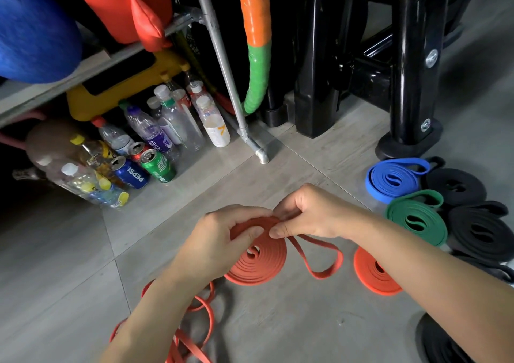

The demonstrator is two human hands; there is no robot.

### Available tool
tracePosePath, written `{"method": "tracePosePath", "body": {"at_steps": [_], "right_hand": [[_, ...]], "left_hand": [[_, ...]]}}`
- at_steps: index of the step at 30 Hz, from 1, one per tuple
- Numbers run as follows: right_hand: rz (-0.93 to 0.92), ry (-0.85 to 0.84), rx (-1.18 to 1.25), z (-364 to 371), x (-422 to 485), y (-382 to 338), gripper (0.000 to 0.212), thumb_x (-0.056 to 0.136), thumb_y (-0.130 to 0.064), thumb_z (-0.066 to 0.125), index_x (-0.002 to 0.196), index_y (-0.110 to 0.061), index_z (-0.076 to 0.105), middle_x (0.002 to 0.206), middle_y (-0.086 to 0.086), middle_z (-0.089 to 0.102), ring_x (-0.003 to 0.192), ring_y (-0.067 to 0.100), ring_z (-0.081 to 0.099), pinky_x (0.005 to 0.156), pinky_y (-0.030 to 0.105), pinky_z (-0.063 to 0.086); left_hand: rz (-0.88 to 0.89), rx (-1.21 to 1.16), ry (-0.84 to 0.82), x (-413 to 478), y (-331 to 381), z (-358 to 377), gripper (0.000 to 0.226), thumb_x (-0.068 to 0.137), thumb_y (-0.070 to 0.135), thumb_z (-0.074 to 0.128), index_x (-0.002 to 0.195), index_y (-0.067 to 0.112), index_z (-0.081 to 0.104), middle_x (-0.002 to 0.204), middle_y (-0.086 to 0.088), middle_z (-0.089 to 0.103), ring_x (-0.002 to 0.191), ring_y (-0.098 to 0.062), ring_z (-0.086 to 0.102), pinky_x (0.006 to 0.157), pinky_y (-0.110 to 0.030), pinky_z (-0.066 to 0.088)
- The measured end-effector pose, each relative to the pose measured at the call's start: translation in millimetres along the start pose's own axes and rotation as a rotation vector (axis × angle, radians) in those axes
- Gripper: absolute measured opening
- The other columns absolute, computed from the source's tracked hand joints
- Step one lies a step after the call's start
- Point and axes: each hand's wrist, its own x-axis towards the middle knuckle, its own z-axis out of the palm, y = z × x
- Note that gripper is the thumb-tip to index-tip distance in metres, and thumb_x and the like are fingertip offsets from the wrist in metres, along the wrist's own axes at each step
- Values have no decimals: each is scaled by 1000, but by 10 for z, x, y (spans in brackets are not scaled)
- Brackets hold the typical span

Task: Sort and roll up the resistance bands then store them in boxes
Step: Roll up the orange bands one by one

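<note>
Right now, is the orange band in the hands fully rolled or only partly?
Partly rolled: the left hand and right hand grip the orange band at its coil, while a loose loop lies unrolled beside it.

Empty plastic bottles (178, 118) and drink cans (144, 168) are clustered on the grey floor (69, 251) beside a black rack (411, 65).

Gym storage corner is indicated: black rack (411, 70) set on grey floor (278, 321), rolled bands (395, 179) laid just beside its foot, red pad (125, 4) and bottles (167, 129) seen left of it.
</note>
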Motion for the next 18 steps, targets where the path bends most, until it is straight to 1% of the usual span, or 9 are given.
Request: {"method": "tracePosePath", "body": {"at_steps": [3, 6, 7, 9, 11, 12, 14, 16, 18], "right_hand": [[-5, 24, 22, 7, 17, 17, 12, 73, -17, 80, 77, -27, 75, 77, -7, 74, 71, 0, 64, 72, 17, 52], [-3, 46, 90, 33, 18, 73, 14, 74, -15, 79, 77, -28, 75, 79, -6, 74, 76, 2, 65, 80, 22, 53], [-3, 66, 125, 63, 19, 90, 14, 75, -15, 78, 77, -28, 75, 78, -5, 74, 75, 3, 65, 80, 23, 54], [-5, 119, 209, 142, 23, 116, 15, 75, -12, 77, 78, -27, 75, 75, -5, 74, 71, 3, 65, 74, 21, 55], [12, 179, 283, 184, 32, 124, 18, 76, -9, 76, 80, -26, 75, 82, 5, 75, 76, 11, 66, 76, 27, 58], [18, 196, 287, 175, 31, 122, 18, 76, -9, 76, 79, -26, 75, 86, 11, 74, 77, 15, 66, 78, 32, 57], [15, 166, 235, 129, 16, 116, 15, 75, -8, 76, 77, -24, 75, 84, 10, 74, 76, 14, 64, 79, 32, 56], [22, 80, 173, 90, 1, 99, 17, 75, -8, 77, 77, -24, 75, 79, -1, 74, 74, 6, 65, 74, 22, 54], [34, 10, 129, 73, 3, 58, 20, 75, -8, 77, 77, -28, 74, 75, -8, 74, 72, 0, 66, 70, 15, 51]], "left_hand": [[-23, -71, 127, -12, -45, -12, 45, 83, 6, 68, 94, 49, 63, 102, 31, 64, 91, 9, 61, 82, -8, 45], [-86, -193, 263, -4, -111, -47, 46, 83, 4, 68, 90, 50, 67, 95, 26, 69, 86, 7, 64, 80, -10, 48], [-113, -229, 295, 3, -132, -50, 47, 83, 4, 68, 87, 51, 68, 94, 25, 70, 85, 5, 65, 79, -11, 49], [-155, -269, 342, 22, -162, -24, 48, 83, 4, 68, 85, 51, 69, 92, 23, 71, 85, 2, 66, 80, -14, 51], [-174, -301, 370, 36, -163, 7, 45, 83, 2, 67, 87, 46, 68, 91, 24, 71, 84, 3, 66, 79, -14, 51], [-175, -307, 360, 40, -157, 6, 43, 83, 1, 67, 89, 44, 67, 89, 24, 71, 82, 4, 66, 77, -13, 51], [-163, -277, 273, 50, -159, -35, 38, 82, 0, 68, 88, 38, 65, 86, 18, 71, 78, 0, 66, 72, -14, 52], [-151, -246, 116, 62, -140, -86, 33, 79, 6, 73, 88, 36, 61, 84, 12, 66, 72, -10, 66, 67, -19, 53], [-114, -173, -31, 63, -99, -101, 38, 76, 12, 74, 94, 41, 58, 87, 18, 64, 73, -8, 66, 69, -21, 54]]}}
